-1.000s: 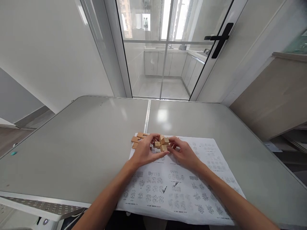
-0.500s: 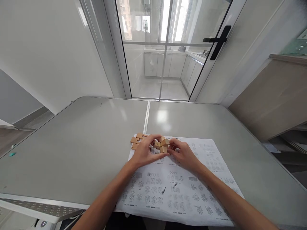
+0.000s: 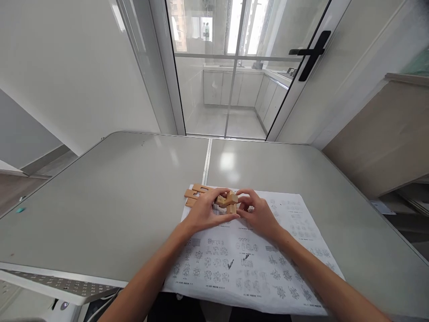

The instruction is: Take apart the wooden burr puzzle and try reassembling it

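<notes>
Above the paper sheet, my left hand (image 3: 204,209) grips a partly joined wooden burr puzzle (image 3: 230,198), its thumb below and its fingers behind. The light-brown blocks cross one another, and the fingers cover the left part. My right hand (image 3: 258,210) is at the puzzle's right side with curled fingers, the index fingertip and the thumb at its edge. Whether it holds a separate piece I cannot make out. Left of my left hand, several flat notched wooden pieces (image 3: 191,193) lie at the sheet's top-left corner, partly hidden by that hand.
A white instruction sheet (image 3: 234,268) with printed puzzle diagrams and two pen ticks lies under my hands. The grey table (image 3: 134,192) has a seam down its middle. Beyond its far edge stands a glass door (image 3: 214,89) with a black handle (image 3: 313,53). A small green object (image 3: 20,210) is far left.
The puzzle has turned slightly in my left hand. My right hand's index finger has lifted a little and its fingers have shifted at the puzzle's right side. The view has moved slightly.
</notes>
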Tool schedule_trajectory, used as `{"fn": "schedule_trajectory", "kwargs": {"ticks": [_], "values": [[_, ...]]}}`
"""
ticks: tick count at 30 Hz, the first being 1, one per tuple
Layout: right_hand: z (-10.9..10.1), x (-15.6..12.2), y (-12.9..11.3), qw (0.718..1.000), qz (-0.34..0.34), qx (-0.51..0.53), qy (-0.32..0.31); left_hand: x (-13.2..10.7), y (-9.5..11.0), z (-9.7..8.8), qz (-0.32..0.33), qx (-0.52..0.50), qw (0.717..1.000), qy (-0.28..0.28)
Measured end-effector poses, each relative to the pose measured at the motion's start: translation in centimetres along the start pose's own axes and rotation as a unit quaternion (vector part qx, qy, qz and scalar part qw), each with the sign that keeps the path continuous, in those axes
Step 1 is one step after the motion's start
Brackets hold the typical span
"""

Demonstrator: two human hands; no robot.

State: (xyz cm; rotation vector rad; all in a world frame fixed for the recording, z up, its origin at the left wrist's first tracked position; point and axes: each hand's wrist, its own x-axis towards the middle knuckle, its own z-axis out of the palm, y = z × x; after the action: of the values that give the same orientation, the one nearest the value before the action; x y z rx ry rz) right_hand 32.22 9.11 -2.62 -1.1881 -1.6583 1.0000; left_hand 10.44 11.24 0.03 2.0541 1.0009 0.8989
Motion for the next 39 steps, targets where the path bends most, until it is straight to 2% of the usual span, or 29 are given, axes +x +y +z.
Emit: {"fn": "schedule_trajectory", "kwargs": {"ticks": [6, 13, 17, 27, 39], "values": [[0.03, 0.0, 0.04, 0.998, -0.032, -0.017, -0.056, -0.1, -0.02, 0.0, 0.0, 0.003, 1.0, -0.025], [0.05, 0.19, 0.09, 0.998, -0.046, -0.02, -0.044, -0.22, 0.28, 0.16, -0.052, -0.006, 0.998, -0.031], [0.03, 0.1, 0.24, 0.995, -0.069, -0.027, -0.06, -0.26, 0.37, 0.18, -0.05, -0.005, 0.998, -0.034], [0.12, 0.12, -0.32, 0.997, -0.043, -0.03, -0.051, -0.02, 0.26, 0.12, -0.038, 0.009, 0.999, -0.031], [0.13, 0.0, -0.53, 0.991, -0.117, -0.066, 0.006, 0.05, 0.31, 0.45, -0.042, -0.007, 0.999, 0.021]]}}
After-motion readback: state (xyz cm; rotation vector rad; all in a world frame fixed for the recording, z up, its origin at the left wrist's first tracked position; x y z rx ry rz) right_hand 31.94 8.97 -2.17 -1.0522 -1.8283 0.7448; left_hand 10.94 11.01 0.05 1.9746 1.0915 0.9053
